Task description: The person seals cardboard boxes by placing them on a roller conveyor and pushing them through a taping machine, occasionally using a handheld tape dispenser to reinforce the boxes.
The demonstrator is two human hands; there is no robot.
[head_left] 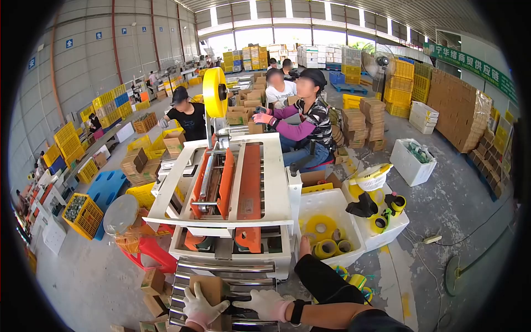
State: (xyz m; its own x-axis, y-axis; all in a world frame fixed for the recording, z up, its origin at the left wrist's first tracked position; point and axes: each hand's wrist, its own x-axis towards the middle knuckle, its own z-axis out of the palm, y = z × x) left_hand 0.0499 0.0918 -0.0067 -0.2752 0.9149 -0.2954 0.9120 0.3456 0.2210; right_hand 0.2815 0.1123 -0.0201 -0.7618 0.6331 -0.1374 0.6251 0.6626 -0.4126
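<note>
A cardboard box (212, 288) on metal rollers (249, 281) is touched by the gloved left hand (200, 307), fingers spread; the gloved right hand (266, 305) is held, fingers outstretched, beside it.

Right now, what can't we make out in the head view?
Head view:
- Carton on rollers, near part: hidden behind the left hand.
- Right hand, palm: hidden by its own back.
- Yellow crate at left, contents: too small.
- Lowest cartons, lower left: cut off by bottom edge.
</note>
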